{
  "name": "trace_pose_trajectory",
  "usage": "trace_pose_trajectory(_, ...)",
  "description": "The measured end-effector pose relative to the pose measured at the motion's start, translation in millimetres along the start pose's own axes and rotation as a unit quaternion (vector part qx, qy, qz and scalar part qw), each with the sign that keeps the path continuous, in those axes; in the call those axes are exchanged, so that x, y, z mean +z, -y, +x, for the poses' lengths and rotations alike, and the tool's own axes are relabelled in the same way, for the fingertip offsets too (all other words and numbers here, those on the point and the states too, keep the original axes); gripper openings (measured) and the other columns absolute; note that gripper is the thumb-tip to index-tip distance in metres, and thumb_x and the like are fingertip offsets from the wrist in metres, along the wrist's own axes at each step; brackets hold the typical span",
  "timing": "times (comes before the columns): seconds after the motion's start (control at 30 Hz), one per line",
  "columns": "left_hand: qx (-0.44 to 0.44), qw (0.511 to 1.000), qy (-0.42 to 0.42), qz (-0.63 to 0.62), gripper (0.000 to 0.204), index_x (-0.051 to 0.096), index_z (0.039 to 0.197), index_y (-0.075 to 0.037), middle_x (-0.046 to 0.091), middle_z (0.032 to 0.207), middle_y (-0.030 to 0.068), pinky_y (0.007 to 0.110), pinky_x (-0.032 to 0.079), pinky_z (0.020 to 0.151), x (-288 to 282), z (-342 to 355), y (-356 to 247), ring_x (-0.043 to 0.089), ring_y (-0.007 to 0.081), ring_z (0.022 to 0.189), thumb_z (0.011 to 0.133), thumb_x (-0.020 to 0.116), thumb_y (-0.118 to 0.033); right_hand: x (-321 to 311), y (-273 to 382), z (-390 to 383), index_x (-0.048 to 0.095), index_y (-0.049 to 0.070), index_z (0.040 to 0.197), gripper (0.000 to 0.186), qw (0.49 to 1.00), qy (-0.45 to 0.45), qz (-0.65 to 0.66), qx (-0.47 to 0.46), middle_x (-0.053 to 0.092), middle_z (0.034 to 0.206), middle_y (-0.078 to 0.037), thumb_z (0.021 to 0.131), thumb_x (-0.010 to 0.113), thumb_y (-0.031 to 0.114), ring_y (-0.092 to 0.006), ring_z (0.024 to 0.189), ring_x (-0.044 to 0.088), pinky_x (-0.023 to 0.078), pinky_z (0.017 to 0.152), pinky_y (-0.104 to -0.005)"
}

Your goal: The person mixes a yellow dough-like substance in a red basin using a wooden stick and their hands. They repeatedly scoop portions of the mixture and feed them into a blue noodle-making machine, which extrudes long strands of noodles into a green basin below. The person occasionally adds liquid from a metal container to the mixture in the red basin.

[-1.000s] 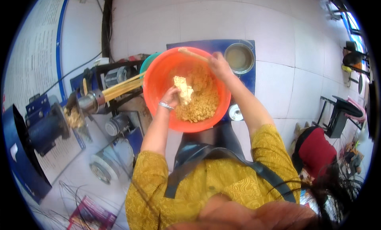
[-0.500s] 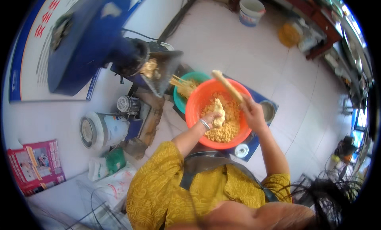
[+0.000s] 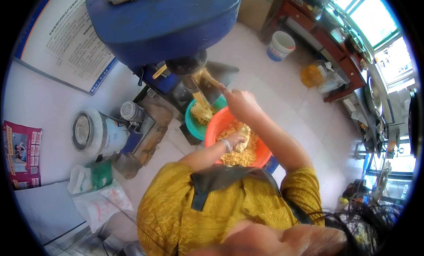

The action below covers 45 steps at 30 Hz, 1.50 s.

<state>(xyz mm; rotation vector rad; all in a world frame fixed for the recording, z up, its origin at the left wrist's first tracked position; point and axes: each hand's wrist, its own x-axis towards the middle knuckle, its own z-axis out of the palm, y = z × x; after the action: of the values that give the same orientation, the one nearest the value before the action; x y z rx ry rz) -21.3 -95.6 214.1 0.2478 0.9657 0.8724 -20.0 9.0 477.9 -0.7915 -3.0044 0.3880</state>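
Observation:
My left hand (image 3: 233,139) is closed around a pale yellow lump of dough (image 3: 243,140), low over an orange-red basin (image 3: 213,125). Yellow dough crumbs (image 3: 240,158) cover much of that basin's inside. Farther forward, my right hand (image 3: 240,103) grips a wooden stick (image 3: 214,82). The stick's far end reaches into the metal feed tray of a blue machine (image 3: 163,28), against some dough (image 3: 201,74) there. Below the tray hangs a flat yellow strip. Under it, a green basin (image 3: 192,123) holds a heap of yellow noodles (image 3: 202,113).
Left of me stand a small motor (image 3: 131,111) and a white-and-grey cylindrical device (image 3: 84,130) by the wall. Plastic bags (image 3: 104,203) lie nearer. A white bucket (image 3: 281,46) is on the far floor, with a wooden table (image 3: 329,39) along the right.
My right hand has moved forward and left, taking the stick from over the orange-red basin to the machine's tray. My left hand still holds the dough. The view has shifted.

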Motion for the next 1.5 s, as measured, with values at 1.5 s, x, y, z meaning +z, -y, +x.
trace_pose_trajectory(1.5,-0.064,0.973,0.170,-0.143,0.037,0.055,0.115,-0.010,0.065,0.095,0.0120,0.050,0.060,0.058,0,-9,6,0.068,0.0266,0.078,0.081,0.069,-0.015,3,6,12,0.045,0.011,0.140,0.053,0.999,0.004,-0.009,0.031,0.065,0.078,-0.018,0.087,0.047,0.008,-0.0374,0.073,0.065,0.051,0.066,-0.0473)
